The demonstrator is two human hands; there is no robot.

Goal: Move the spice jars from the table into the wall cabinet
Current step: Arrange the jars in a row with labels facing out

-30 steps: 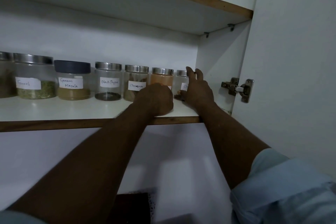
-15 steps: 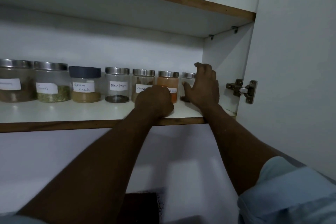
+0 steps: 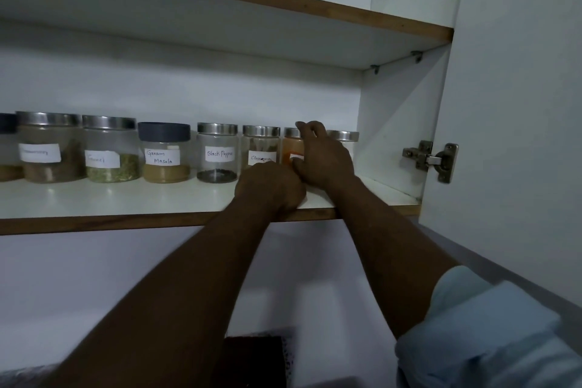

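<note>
Orange spice jar (image 3: 292, 148): steel lid, white label; right hand (image 3: 324, 157) grip seemingly around it; left hand (image 3: 271, 189) fisted.

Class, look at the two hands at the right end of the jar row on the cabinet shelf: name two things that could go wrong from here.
1. The right hand reaches among tightly packed jars; shifting the orange spice jar could knock the cinnamon jar or the end jar.
2. The left hand rests at the shelf edge; a jar dragged forward might tip off.
</note>
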